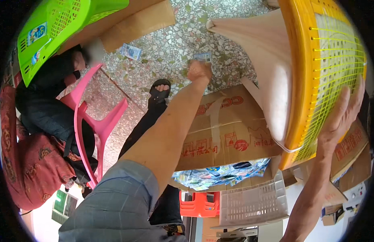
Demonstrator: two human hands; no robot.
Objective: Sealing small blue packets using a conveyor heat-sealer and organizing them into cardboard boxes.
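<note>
My left hand (200,71) reaches down to the speckled floor, its blurred fingers closed at a small blue-and-white packet (203,57). My right hand (343,115) grips the far right side of a yellow wooden frame strung with yellow cords (336,60), the thumb lying over the cords. That frame sits against a pale, tipped plastic stool (271,52), and a white string runs round its lower corner. Beneath my left forearm is a cardboard box (231,121) with red print; many blue-and-white packets (223,175) fill its open side.
Another packet (130,52) lies on the floor. A green plastic basket (74,20) and a cardboard flap (142,24) are at upper left. Left of my sandalled foot (159,92) stands a pink plastic stool (102,125), near another person's dark-clothed legs (53,109). A white crate (253,203) is behind the box.
</note>
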